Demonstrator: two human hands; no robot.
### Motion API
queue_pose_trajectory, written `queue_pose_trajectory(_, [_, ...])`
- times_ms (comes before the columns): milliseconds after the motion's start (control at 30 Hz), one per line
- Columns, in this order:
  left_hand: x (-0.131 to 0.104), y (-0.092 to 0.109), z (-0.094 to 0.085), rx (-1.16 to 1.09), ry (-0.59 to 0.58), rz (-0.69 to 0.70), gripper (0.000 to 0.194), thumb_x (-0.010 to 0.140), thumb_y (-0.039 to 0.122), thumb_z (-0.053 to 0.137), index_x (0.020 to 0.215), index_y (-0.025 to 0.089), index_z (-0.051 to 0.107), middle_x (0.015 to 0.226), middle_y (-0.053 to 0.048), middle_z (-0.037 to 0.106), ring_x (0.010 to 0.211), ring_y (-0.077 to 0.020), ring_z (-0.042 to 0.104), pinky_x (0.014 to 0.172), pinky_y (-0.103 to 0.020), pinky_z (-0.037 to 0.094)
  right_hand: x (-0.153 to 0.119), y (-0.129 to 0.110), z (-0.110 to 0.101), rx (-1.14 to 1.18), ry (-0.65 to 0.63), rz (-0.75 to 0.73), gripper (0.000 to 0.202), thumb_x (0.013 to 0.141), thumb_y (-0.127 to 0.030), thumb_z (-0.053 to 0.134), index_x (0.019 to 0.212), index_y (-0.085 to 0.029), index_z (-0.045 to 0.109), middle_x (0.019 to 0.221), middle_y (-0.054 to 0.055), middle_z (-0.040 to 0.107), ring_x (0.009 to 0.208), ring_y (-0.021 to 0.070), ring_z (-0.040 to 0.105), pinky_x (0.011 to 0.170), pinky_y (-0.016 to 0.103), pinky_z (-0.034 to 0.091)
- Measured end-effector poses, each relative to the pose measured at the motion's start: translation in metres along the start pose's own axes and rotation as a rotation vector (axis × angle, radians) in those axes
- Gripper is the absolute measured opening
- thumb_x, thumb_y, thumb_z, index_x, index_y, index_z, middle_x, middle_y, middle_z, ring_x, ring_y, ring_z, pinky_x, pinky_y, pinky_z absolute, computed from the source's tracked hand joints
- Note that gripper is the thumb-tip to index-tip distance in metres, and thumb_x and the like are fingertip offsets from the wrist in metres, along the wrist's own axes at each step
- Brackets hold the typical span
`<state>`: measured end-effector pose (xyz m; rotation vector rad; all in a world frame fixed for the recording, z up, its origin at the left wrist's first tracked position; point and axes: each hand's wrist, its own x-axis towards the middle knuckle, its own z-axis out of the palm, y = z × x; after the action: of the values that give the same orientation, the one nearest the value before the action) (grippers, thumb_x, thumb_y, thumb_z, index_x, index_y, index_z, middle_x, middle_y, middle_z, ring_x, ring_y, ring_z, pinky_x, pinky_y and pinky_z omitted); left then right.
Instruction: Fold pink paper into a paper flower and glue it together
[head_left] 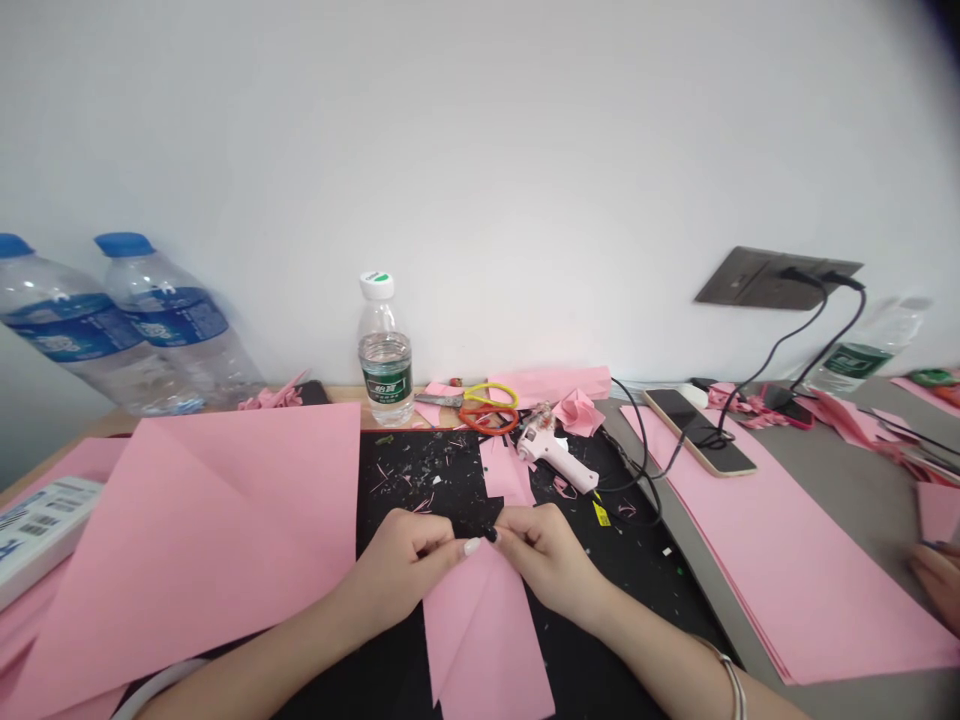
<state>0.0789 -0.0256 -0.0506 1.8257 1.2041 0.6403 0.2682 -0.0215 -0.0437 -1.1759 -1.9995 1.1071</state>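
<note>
Over the black mat [600, 620], a strip of pink paper [495, 640] with a slanting crease runs toward me. Its far end lies between my two hands. My left hand [409, 560] pinches that end from the left, thumb on top. From the right, my right hand [551, 555] pinches the same end, with a dark-nailed finger close to the left thumb. The fingertips of both hands nearly touch. Just beyond them lies another small pink piece [507, 470]. A pale glue gun [559, 458] rests past my right hand.
Large pink sheets [225, 520] lie left, a pink stack [810, 570] right with a phone [701, 430] and cables. Scissors [487, 408], a folded pink flower [579, 412] and a water bottle [385, 360] stand near the wall. Another person's hand [937, 580] is at the right edge.
</note>
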Motion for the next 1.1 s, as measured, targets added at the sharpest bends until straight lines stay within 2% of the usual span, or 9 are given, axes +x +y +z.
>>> queue_pose_trajectory(100, [0.000, -0.002, -0.001, -0.015, 0.016, -0.022, 0.049, 0.082, 0.038, 0.048, 0.046, 0.019, 0.022, 0.047, 0.008, 0.020, 0.045, -0.0076, 0.023, 0.043, -0.023, 0.016, 0.001, 0.002, -0.005, 0.023, 0.002, 0.006, 0.035, 0.086, -0.030, 0.043, 0.054, -0.018, 0.036, 0.051, -0.005, 0.030, 0.049, 0.0086, 0.027, 0.046, 0.023, 0.021])
queue_pose_trajectory(233, [0.001, -0.003, -0.006, -0.104, -0.030, -0.021, 0.036, 0.085, 0.032, 0.043, 0.052, 0.018, 0.044, 0.050, 0.005, 0.046, 0.049, -0.0102, 0.045, 0.050, -0.021, 0.031, 0.003, 0.007, -0.012, 0.072, 0.044, 0.035, 0.038, 0.086, -0.033, 0.043, 0.053, -0.019, 0.031, 0.052, -0.005, 0.027, 0.049, 0.0089, 0.025, 0.046, 0.024, 0.019])
queue_pose_trajectory(300, [0.001, -0.003, -0.008, -0.116, -0.039, -0.028, 0.031, 0.085, 0.029, 0.042, 0.057, 0.017, 0.049, 0.054, 0.004, 0.053, 0.052, -0.0116, 0.051, 0.053, -0.021, 0.035, 0.004, 0.007, -0.014, 0.105, 0.041, 0.054, 0.038, 0.085, -0.033, 0.044, 0.053, -0.020, 0.029, 0.053, -0.006, 0.025, 0.049, 0.0089, 0.024, 0.046, 0.024, 0.018])
queue_pose_trajectory(533, [-0.001, -0.001, -0.003, -0.070, -0.089, 0.006, 0.031, 0.082, 0.024, 0.045, 0.053, 0.016, 0.051, 0.050, 0.005, 0.045, 0.049, -0.0099, 0.041, 0.048, -0.021, 0.028, 0.006, 0.001, -0.006, 0.200, -0.078, 0.085, 0.017, 0.078, -0.021, 0.052, 0.062, -0.017, 0.050, 0.061, -0.003, 0.045, 0.056, 0.0102, 0.039, 0.052, 0.022, 0.029])
queue_pose_trajectory(633, [-0.001, 0.000, -0.002, -0.033, -0.100, 0.039, 0.031, 0.083, 0.024, 0.045, 0.054, 0.016, 0.053, 0.051, 0.005, 0.042, 0.050, -0.0097, 0.037, 0.048, -0.021, 0.026, 0.005, 0.003, -0.003, 0.141, -0.053, 0.102, 0.022, 0.077, -0.019, 0.054, 0.056, -0.017, 0.046, 0.055, -0.005, 0.040, 0.051, 0.0086, 0.034, 0.047, 0.021, 0.025])
queue_pose_trajectory(767, [-0.001, 0.000, -0.003, -0.040, -0.085, 0.026, 0.031, 0.082, 0.023, 0.045, 0.053, 0.016, 0.052, 0.050, 0.004, 0.048, 0.049, -0.0104, 0.043, 0.049, -0.021, 0.029, 0.006, 0.007, -0.005, 0.105, 0.041, 0.168, 0.037, 0.071, -0.024, 0.062, 0.049, -0.019, 0.033, 0.049, -0.008, 0.029, 0.047, 0.0069, 0.025, 0.043, 0.022, 0.018])
queue_pose_trajectory(967, [-0.001, -0.002, -0.007, -0.122, -0.043, -0.047, 0.028, 0.081, 0.025, 0.046, 0.054, 0.017, 0.052, 0.050, 0.003, 0.050, 0.049, -0.0117, 0.050, 0.049, -0.020, 0.036, 0.007, 0.011, -0.012, 0.257, -0.017, 0.236, 0.034, 0.081, -0.036, 0.052, 0.055, -0.021, 0.035, 0.044, -0.008, 0.037, 0.035, 0.0071, 0.036, 0.034, 0.019, 0.023])
queue_pose_trajectory(1033, [-0.001, -0.002, -0.008, -0.171, -0.032, -0.067, 0.029, 0.082, 0.028, 0.046, 0.056, 0.016, 0.051, 0.051, 0.003, 0.050, 0.051, -0.0121, 0.052, 0.050, -0.021, 0.039, 0.006, 0.014, -0.011, 0.285, 0.014, 0.262, 0.034, 0.081, -0.039, 0.052, 0.057, -0.022, 0.036, 0.040, -0.009, 0.038, 0.030, 0.0069, 0.036, 0.031, 0.019, 0.021])
queue_pose_trajectory(1100, [0.000, -0.001, -0.009, -0.322, -0.060, -0.102, 0.026, 0.083, 0.033, 0.048, 0.064, 0.016, 0.054, 0.056, 0.003, 0.053, 0.055, -0.0131, 0.054, 0.053, -0.022, 0.043, 0.006, 0.016, -0.010, 0.314, 0.071, 0.263, 0.035, 0.081, -0.040, 0.054, 0.057, -0.021, 0.037, 0.039, -0.009, 0.039, 0.028, 0.0062, 0.035, 0.030, 0.018, 0.018])
